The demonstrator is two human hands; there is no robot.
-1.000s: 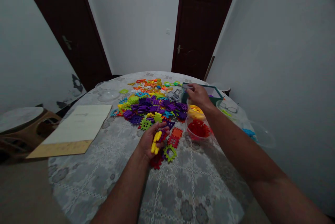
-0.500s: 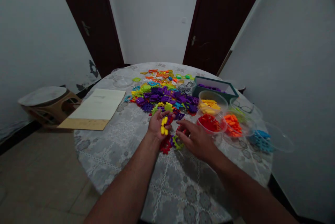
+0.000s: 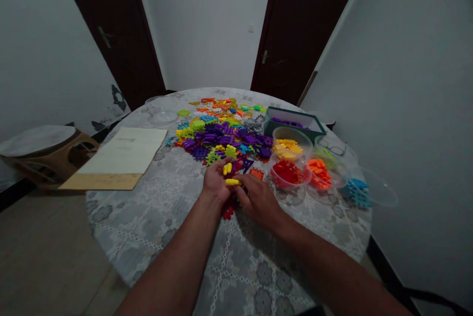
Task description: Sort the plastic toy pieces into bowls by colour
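Observation:
Over the near side of a pile of colourful plastic building pieces (image 3: pixel 229 136), my left hand (image 3: pixel 213 182) is cupped palm up. Small yellow plastic pieces (image 3: pixel 226 169) rest in it against its fingers. From the right, my right hand (image 3: pixel 260 201) pinches another yellow plastic piece (image 3: pixel 232 182) between thumb and fingers, just at the left palm. Beneath the hands lies a red gear-shaped piece (image 3: pixel 228 212), mostly covered. An orange-red flat piece (image 3: pixel 256 173) lies just beyond the right hand.
To the right, clear round tubs hold sorted pieces: yellow (image 3: pixel 288 148), red (image 3: pixel 287 172), orange (image 3: pixel 320 175) and blue (image 3: pixel 357 192). Behind them stands a dark green box (image 3: pixel 316 132) with purple pieces. Glasses (image 3: pixel 336 148) lie nearby. An open notebook (image 3: pixel 123 151) overhangs the table's left edge.
My right hand has moved left to the left palm and now pinches a yellow piece there. The yellow pieces in the left hand have separated. The view has shifted slightly to the right.

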